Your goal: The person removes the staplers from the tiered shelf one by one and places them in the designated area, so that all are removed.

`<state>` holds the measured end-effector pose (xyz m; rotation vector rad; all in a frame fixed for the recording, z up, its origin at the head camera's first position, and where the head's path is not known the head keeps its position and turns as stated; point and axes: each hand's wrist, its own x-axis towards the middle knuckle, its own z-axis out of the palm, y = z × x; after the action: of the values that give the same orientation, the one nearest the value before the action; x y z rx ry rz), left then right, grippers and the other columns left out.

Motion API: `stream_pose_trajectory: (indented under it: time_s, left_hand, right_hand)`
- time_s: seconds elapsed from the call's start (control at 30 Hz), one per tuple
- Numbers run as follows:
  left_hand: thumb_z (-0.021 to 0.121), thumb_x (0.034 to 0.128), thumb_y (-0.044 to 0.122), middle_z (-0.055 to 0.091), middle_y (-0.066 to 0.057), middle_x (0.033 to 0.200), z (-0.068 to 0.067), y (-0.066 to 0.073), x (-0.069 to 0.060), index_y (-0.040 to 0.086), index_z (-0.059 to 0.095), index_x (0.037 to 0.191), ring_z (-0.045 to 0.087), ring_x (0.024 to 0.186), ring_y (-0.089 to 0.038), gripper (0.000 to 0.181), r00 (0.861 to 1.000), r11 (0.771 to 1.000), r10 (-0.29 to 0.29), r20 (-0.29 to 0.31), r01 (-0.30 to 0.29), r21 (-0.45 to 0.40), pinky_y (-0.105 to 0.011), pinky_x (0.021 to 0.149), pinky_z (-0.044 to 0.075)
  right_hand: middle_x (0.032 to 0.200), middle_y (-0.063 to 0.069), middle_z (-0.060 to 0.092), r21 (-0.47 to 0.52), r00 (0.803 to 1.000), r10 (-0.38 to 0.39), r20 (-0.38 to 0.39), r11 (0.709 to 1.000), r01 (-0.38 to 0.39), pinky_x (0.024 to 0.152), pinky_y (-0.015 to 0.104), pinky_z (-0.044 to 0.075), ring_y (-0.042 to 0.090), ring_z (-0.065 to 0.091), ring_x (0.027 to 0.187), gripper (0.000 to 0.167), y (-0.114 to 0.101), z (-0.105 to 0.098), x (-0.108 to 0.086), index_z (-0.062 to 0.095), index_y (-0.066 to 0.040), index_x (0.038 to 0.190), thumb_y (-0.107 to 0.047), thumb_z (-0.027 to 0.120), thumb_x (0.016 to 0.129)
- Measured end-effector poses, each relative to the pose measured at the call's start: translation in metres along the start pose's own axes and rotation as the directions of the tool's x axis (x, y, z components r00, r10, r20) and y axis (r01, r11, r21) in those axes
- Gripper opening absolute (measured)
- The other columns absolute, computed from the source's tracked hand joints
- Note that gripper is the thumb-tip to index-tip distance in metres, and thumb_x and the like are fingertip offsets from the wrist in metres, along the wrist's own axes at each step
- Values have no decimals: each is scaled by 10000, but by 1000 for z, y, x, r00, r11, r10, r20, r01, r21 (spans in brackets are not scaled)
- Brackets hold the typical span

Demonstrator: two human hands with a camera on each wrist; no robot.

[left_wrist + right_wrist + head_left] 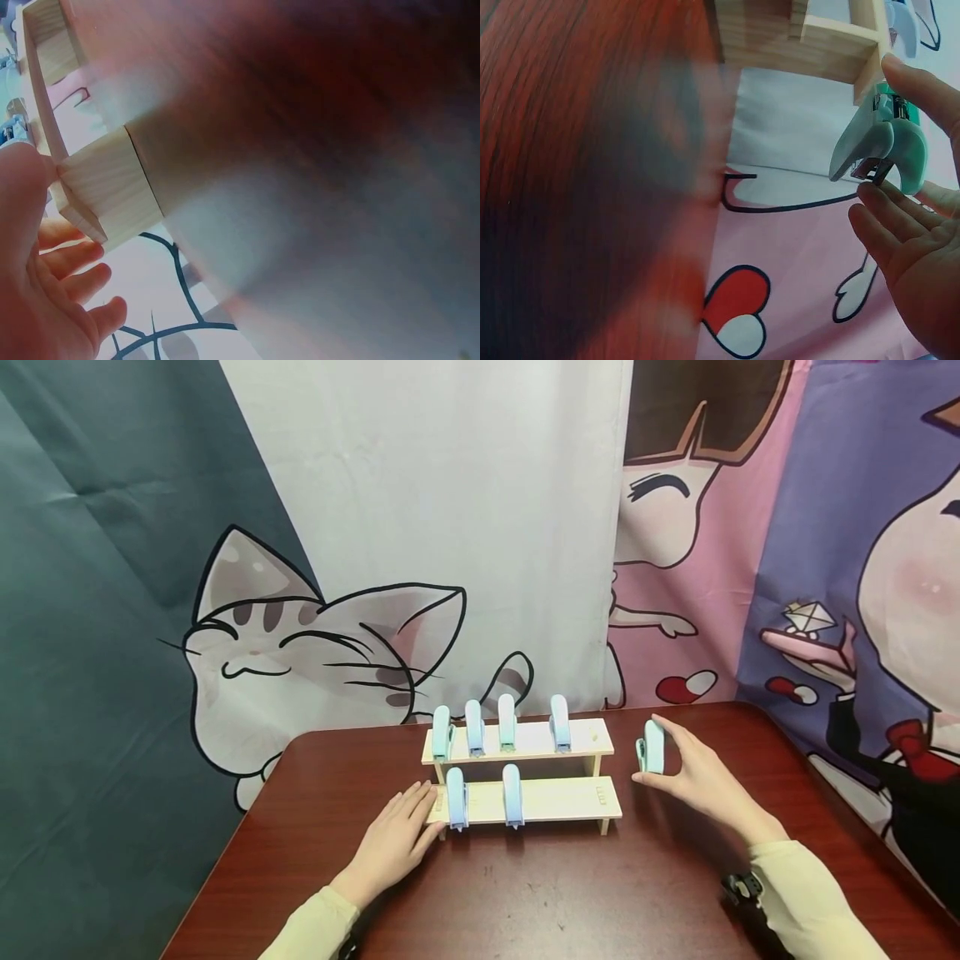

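In the head view my right hand (693, 772) pinches a mint-green mini stapler (654, 747) between thumb and fingers, raised to the right of a two-step wooden rack (562, 797). In the right wrist view the held stapler (907, 146) shows its open mouth, with fingertips beneath it. My left hand (397, 835) touches the left end of the rack's lower step, its fingers nearly straight. In the left wrist view that hand's thumb and fingers lie against the end of the wooden board (79, 210). Two blue staplers (457, 797) stand on the lower step.
On the upper step stand several green and blue staplers, among them a green stapler (507, 722) and a blue stapler (560, 723) farther right. Under the rack is a dark red-brown table (540, 893). A cartoon-printed curtain (465, 485) hangs right behind it.
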<state>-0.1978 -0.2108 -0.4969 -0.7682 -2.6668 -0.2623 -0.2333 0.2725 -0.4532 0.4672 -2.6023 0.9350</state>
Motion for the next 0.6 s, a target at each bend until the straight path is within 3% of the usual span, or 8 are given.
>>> stream_pose_trajectory:
  time_s: [0.6]
  left_hand:
    - [618, 1004, 358, 516, -184, 1474, -1, 0, 0, -18, 548, 1420, 478, 1368, -363, 565, 1000, 1000, -16, 16, 16, -24, -528, 1101, 410]
  right_hand:
    - [1373, 293, 490, -3, 988, 60, 140, 998, -60, 993, 614, 446, 408, 530, 1157, 1008, 32, 29, 8, 350, 48, 1493, -387, 890, 762]
